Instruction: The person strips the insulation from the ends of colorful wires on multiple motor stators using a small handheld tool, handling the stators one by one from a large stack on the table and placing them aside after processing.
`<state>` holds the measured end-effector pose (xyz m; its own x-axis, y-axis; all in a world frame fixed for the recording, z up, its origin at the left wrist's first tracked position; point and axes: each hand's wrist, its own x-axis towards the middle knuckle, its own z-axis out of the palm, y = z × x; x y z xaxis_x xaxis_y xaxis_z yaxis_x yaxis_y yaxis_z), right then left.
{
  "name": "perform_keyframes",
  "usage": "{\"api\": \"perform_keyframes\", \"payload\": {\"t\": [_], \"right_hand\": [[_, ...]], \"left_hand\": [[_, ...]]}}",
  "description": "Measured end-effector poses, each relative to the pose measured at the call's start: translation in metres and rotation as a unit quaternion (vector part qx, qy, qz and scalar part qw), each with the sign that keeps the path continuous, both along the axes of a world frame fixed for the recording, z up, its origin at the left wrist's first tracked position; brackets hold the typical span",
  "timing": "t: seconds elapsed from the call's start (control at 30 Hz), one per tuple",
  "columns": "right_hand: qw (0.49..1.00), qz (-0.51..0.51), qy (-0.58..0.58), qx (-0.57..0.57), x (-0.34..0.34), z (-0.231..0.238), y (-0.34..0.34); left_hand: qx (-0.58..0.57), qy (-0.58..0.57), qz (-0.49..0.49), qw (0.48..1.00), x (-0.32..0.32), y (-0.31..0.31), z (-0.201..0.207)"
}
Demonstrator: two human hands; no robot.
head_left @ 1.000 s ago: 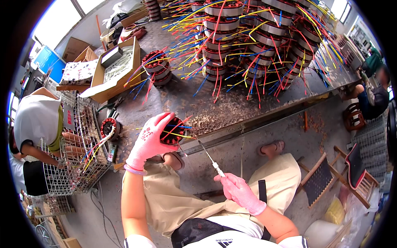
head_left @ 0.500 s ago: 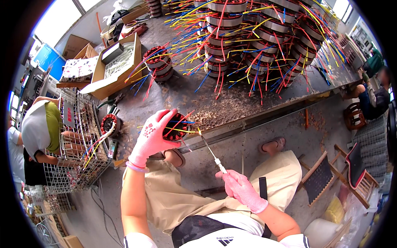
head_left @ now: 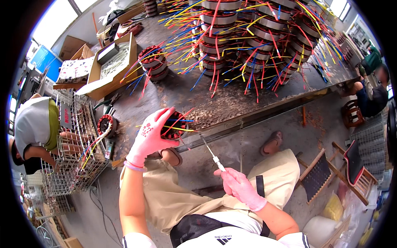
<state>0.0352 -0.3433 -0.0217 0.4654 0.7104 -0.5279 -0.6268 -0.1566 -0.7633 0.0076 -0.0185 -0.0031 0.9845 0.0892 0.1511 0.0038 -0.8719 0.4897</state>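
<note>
My left hand, in a pink glove with a purple band at the wrist, grips a motor stator at the table's front edge. Red, blue and yellow wires stick out of the stator toward the right. In my pink-gloved right hand is a slim tool with a thin metal shaft and a white collar. Its handle is hidden in my fingers. The shaft points up and left, its tip close to the end of the yellow wire; whether they touch I cannot tell.
Tall stacks of wired stators fill the table's far side. A short stator stack stands left, near an open cardboard box. Another stator lies beside a wire cage. Pliers lie nearby; a wooden chair stands right.
The whole view has shifted slightly. The tool's tip, which met the yellow wire's end before, now sits a little below and right of it. Both hands keep their holds.
</note>
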Motion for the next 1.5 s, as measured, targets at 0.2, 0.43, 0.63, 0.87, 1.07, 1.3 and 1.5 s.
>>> {"api": "perform_keyframes", "payload": {"t": [0.2,0.43,0.63,0.87,1.07,1.3,1.5], "right_hand": [[1.000,0.008,-0.011,-0.011,0.002,0.003,0.002],[1.000,0.007,-0.023,-0.018,0.001,0.006,0.002],[1.000,-0.004,-0.003,-0.016,-0.001,0.006,0.000],[0.999,0.008,-0.025,-0.020,0.000,0.009,0.002],[1.000,-0.005,0.001,-0.013,0.000,0.007,0.003],[1.000,0.009,-0.016,-0.023,0.001,0.004,0.000],[1.000,0.012,-0.025,-0.011,0.001,0.008,0.003]], "left_hand": [[0.009,-0.001,0.004,1.000,-0.001,0.002,-0.003],[0.016,-0.003,0.005,1.000,0.000,0.000,-0.003],[0.025,-0.006,0.005,1.000,-0.001,-0.001,-0.002],[0.013,-0.004,0.008,1.000,-0.002,-0.001,-0.003],[0.010,-0.001,0.007,1.000,-0.003,-0.001,-0.002],[0.005,-0.008,0.005,1.000,-0.001,-0.002,-0.004],[0.012,-0.004,0.012,1.000,-0.003,-0.002,-0.003]]}}
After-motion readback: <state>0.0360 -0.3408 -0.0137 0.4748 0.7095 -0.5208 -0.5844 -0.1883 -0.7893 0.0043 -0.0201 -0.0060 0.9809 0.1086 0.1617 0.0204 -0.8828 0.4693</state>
